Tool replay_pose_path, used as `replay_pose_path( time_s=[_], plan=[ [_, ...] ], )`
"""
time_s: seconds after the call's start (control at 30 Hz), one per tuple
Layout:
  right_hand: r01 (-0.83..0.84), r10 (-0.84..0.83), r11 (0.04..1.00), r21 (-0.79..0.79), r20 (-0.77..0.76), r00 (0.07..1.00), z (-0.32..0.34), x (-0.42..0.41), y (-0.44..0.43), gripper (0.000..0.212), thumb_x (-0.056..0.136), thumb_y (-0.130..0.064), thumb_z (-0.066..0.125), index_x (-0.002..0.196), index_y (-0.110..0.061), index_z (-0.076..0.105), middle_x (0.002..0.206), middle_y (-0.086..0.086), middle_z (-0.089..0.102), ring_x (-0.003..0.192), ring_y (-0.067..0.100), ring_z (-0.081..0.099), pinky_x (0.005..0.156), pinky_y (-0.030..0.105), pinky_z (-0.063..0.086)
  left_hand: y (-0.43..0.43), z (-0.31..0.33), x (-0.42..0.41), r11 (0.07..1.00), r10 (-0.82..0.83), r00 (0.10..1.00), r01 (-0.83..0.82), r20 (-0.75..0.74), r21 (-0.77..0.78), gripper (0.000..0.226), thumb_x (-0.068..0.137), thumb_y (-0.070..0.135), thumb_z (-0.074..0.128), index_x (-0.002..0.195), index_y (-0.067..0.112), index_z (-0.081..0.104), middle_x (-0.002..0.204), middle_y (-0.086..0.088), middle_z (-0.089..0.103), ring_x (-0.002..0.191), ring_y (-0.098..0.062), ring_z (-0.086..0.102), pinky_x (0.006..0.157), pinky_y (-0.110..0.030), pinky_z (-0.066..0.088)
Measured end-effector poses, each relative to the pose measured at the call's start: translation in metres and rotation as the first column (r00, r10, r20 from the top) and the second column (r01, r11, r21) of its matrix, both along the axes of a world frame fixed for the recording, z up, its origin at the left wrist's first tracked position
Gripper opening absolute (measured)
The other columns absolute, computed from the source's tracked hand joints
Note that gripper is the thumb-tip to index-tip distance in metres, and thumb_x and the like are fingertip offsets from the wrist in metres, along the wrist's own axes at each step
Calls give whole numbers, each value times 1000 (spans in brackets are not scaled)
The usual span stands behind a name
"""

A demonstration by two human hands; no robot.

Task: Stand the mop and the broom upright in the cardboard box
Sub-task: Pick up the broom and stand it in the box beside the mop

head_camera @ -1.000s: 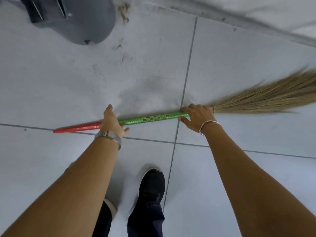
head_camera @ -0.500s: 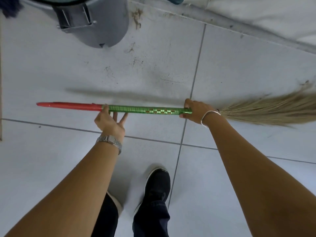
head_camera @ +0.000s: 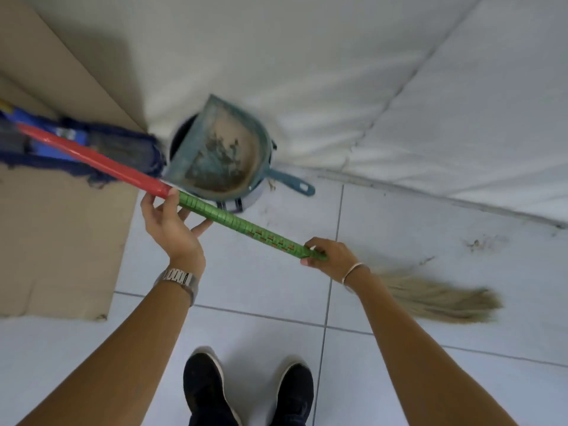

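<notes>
I hold the broom (head_camera: 246, 226) in both hands, off the floor and tilted. Its handle is red at the far left end and green nearer me; the straw bristles (head_camera: 439, 298) hang low at the right. My left hand (head_camera: 172, 222) cups the handle from below where red meets green, fingers loosely curled. My right hand (head_camera: 330, 256) grips the green end next to the bristles. The blue mop head (head_camera: 123, 152) lies on the cardboard box (head_camera: 61, 235) at the left, and the red handle end crosses over it.
A dirty teal dustpan (head_camera: 221, 152) rests on a grey bin (head_camera: 246, 199) just beyond the handle. A white padded wall (head_camera: 368, 87) rises behind. My two black shoes (head_camera: 246, 392) stand on the white tiled floor (head_camera: 430, 348).
The view has swung up and left, bringing the cardboard box, mop and dustpan into sight. The broom has been lifted and tilted, its red end now raised over the mop.
</notes>
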State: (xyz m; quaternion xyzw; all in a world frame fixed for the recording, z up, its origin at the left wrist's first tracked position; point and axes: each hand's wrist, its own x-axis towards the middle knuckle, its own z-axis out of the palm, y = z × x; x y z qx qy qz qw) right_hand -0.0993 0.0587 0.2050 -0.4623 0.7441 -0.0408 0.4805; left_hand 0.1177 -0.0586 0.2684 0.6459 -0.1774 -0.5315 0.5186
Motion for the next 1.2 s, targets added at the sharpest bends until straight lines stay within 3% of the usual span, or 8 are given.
replay_pose_path(
  time_s=[0.13, 0.23, 0.3, 0.43, 0.67, 0.83, 0.93, 1.2],
  plan=[
    [187, -180, 980, -66, 94, 979, 71, 14, -16, 33, 77, -30, 71, 106, -18, 63, 105, 13, 69, 96, 28, 62, 83, 29, 45, -34, 90, -6, 979, -101, 993, 110, 58, -170, 11, 91, 14, 54, 100, 19, 52, 100, -7, 50, 93, -22, 55, 50, -31, 58],
    [265, -244, 958, -115, 164, 956, 124, 22, -32, 27, 74, -28, 74, 97, -20, 64, 94, 10, 68, 82, 21, 60, 75, 26, 46, -59, 163, -14, 923, -203, 973, 227, 110, -310, 9, 90, 11, 57, 90, 20, 54, 95, -10, 47, 80, -12, 58, 49, -31, 58],
    [338, -304, 931, -136, 218, 927, 159, 29, -41, 22, 72, -22, 77, 89, -22, 63, 87, 6, 64, 79, 20, 59, 77, 31, 50, -71, 211, -17, 856, -284, 946, 324, 158, -402, 15, 89, 10, 58, 88, 25, 58, 88, -2, 49, 69, -2, 60, 55, -37, 60],
    [498, -411, 848, -182, 367, 835, 235, 45, -53, 23, 68, -4, 78, 75, -20, 62, 83, 11, 63, 81, 23, 60, 83, 40, 52, -84, 307, -23, 733, -354, 912, 408, 206, -544, 24, 86, 10, 63, 90, 34, 62, 82, 5, 51, 65, -1, 64, 42, -30, 56],
    [477, -271, 822, -311, 524, 807, 408, 79, -75, 17, 73, 2, 72, 85, -5, 62, 79, 1, 65, 69, 9, 63, 63, 17, 55, -88, 514, 0, 515, -437, 837, 533, 330, -671, 25, 82, 5, 67, 95, 25, 62, 88, 2, 55, 65, -10, 68, 41, -32, 56],
    [523, -235, 793, -313, 634, 736, 512, 114, -81, 20, 73, -2, 74, 88, -7, 61, 83, 8, 64, 81, 27, 62, 79, 45, 56, -75, 630, 30, 419, -390, 819, 564, 420, -712, 28, 81, 8, 69, 103, 22, 61, 90, -2, 55, 73, -30, 67, 44, -44, 58],
    [522, -214, 787, -329, 648, 731, 557, 142, -82, 22, 70, -5, 76, 88, -7, 63, 84, 9, 63, 80, 27, 62, 84, 51, 53, -59, 685, 60, 392, -359, 828, 552, 430, -736, 29, 80, 10, 69, 99, 31, 63, 91, -5, 54, 81, -45, 65, 50, -54, 57],
    [435, -57, 779, -452, 640, 766, 631, 233, -89, 20, 71, -8, 77, 84, -13, 63, 88, 10, 65, 78, 26, 64, 78, 51, 55, -32, 771, 153, 380, -258, 855, 519, 451, -766, 30, 78, 13, 71, 103, 27, 62, 88, 1, 59, 78, -31, 71, 49, -47, 58]
  ],
)
